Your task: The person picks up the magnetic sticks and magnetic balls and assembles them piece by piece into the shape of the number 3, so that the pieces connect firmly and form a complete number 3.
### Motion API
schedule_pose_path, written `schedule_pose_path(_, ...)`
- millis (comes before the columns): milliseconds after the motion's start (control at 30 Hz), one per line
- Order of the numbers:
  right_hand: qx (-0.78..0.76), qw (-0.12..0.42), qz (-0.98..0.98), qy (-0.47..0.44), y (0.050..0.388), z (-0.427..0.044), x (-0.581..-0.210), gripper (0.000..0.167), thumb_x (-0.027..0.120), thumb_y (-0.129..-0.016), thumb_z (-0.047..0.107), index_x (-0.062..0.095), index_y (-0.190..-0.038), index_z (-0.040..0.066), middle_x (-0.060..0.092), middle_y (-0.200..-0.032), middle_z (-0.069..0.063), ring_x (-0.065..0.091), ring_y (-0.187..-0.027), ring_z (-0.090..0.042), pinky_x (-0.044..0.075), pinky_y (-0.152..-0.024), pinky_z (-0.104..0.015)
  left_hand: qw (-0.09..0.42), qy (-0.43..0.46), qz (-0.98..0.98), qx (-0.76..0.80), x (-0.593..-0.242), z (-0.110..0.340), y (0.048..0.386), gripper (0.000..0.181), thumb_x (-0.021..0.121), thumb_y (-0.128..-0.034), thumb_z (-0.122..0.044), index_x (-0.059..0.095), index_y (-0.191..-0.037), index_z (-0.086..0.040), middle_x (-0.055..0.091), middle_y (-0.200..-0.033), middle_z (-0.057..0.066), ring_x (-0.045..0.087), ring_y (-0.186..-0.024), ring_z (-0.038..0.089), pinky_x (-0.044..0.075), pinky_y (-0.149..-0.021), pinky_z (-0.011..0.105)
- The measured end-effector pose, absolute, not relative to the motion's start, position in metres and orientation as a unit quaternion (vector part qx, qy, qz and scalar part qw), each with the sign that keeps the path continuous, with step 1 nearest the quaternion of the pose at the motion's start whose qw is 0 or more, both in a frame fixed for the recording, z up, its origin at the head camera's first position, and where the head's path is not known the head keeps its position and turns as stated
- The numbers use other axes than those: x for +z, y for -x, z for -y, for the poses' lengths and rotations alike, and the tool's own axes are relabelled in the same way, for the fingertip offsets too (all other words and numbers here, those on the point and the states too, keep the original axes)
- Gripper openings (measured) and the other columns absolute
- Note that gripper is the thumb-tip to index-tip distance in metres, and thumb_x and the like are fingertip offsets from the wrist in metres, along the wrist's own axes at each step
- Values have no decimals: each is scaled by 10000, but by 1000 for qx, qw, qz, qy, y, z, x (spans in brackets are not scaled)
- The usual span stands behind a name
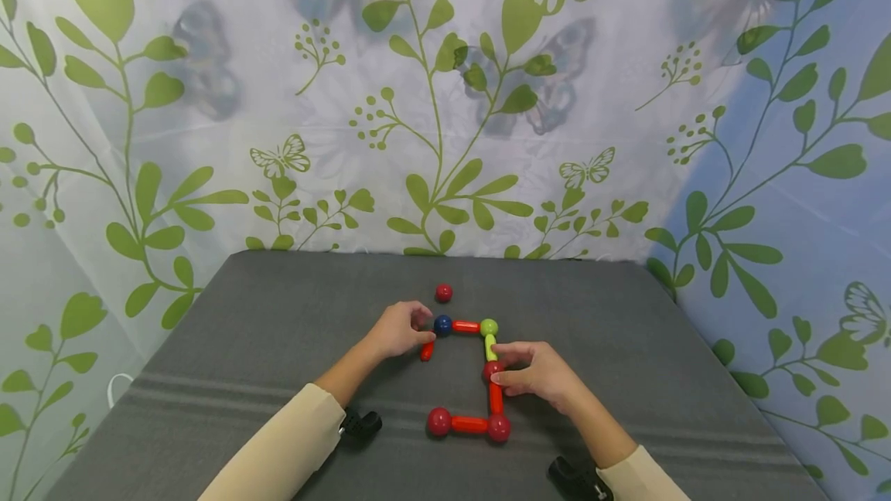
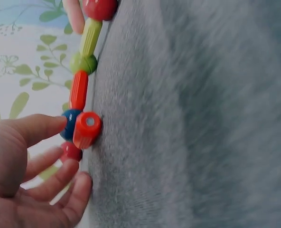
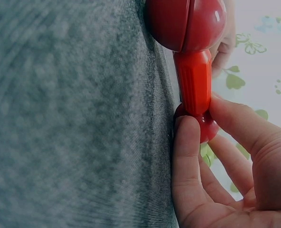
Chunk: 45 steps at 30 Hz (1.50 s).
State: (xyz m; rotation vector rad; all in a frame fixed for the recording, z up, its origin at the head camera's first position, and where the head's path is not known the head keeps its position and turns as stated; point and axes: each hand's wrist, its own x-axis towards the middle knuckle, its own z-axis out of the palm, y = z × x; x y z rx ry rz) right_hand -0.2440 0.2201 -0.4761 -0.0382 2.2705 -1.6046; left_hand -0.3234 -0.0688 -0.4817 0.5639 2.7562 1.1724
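Note:
A chain of toy rods and balls lies on the grey table, bent into a partial rectangle. My right hand [image 1: 541,373] pinches the red ball [image 3: 207,127] on its right side between thumb and fingers. This ball joins a yellow-green rod [image 1: 490,348] and a red rod [image 3: 193,80]. My left hand [image 1: 402,328] is at the far left corner, its thumb tip at the blue ball [image 2: 69,124] and its other fingers loosely bent and spread. From the blue ball a red-orange rod [image 2: 87,129] points toward me, its free end showing. Another red rod [image 1: 465,326] links the blue ball to a green ball [image 1: 489,328].
A loose red ball [image 1: 444,293] lies beyond the blue ball. At the near side, a red rod [image 1: 469,424] joins a larger red ball [image 1: 440,421] to a corner red ball [image 1: 499,427]. A leaf-patterned curtain [image 1: 445,114] hangs behind the grey table [image 1: 313,292].

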Motion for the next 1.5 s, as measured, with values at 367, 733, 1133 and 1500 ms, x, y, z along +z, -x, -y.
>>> schedule_pose_path(367,-569,180,-802,13,245,-220,-476,597,874,-814,147,654,-1364,67,679,-1223,-162,710,-881,-213,625,-783,-382,44,-157,-903,397,-482,69,303,342,854,-838,-178,711,-1122,-52,670,-947,57,562,-787,147,490,-710,310)
schedule_pose_path(733,-568,178,-803,10,245,-220,-477,589,879,-806,141,665,-1351,70,680,-1208,-165,715,-868,-215,626,-777,-383,41,-141,-907,394,-483,66,299,293,854,-827,-140,723,-1068,-37,664,-852,45,564,-690,134,471,-623,277)
schedule_pose_path(1133,-568,180,-803,16,246,-220,-479,601,882,-805,158,661,-1357,74,679,-1220,-168,713,-886,-213,626,-780,-376,44,-150,-906,392,-481,65,298,209,846,-821,-95,733,-992,-55,649,-775,4,565,-665,126,472,-616,274)
schedule_pose_path(1500,-572,182,-800,10,245,-220,-476,601,877,-810,143,655,-1364,70,677,-1235,-166,712,-879,-212,625,-781,-382,53,-165,-901,398,-480,68,291,174,825,-820,-35,746,-971,-68,648,-771,2,549,-662,127,461,-598,268)
